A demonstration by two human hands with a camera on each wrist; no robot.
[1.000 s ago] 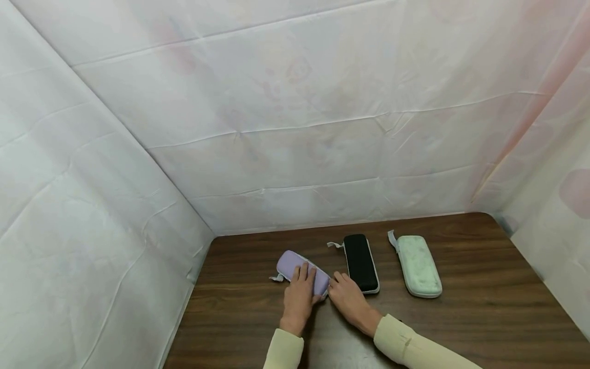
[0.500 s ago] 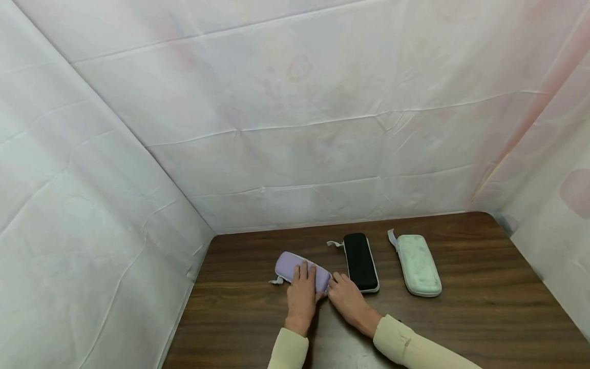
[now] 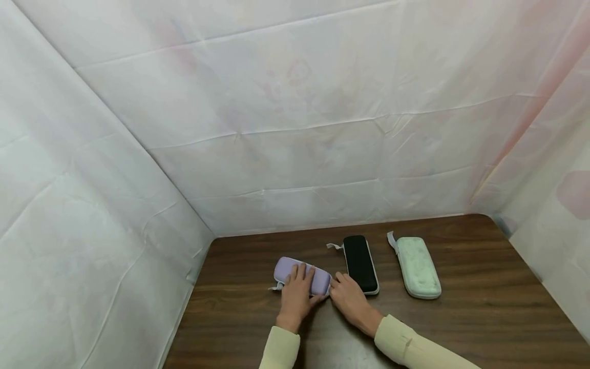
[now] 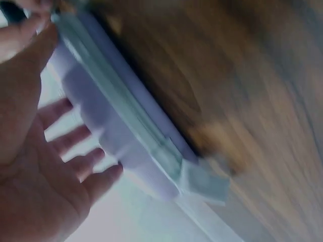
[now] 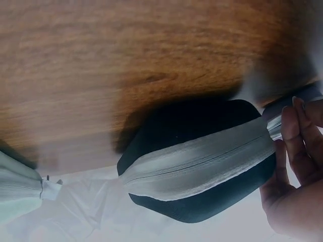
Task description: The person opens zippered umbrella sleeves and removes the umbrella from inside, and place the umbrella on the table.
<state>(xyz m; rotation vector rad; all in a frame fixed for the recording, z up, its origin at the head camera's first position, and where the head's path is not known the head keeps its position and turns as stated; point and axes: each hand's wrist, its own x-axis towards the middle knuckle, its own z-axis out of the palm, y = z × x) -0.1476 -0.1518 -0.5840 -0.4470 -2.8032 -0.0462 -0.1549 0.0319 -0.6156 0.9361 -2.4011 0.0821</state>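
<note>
A purple zippered pencil case (image 3: 287,267) lies slantwise on the table, its pale zipper (image 4: 118,101) facing the person. My left hand (image 3: 295,300) holds it, several fingers spread over the lid and the thumb at the near right end. At that same end my right hand (image 3: 351,300) has thumb and fingertips pinched together on the zipper pull, which is mostly hidden by the fingers. A grey fabric tab (image 4: 204,182) sticks out from the case's left end. Just beyond the right hand is a black pencil case (image 3: 360,264) with a white zipper (image 5: 202,164).
Farther right lies a pale green pencil case (image 3: 418,266) with a grey tab. Everything rests on a dark wooden table (image 3: 484,307). White sheeting (image 3: 295,154) hangs behind the table and along both sides.
My left hand has slid slightly left and toward the person along the purple pencil case. The case has turned a little, its left end nearer. The right hand stays nearly in place.
</note>
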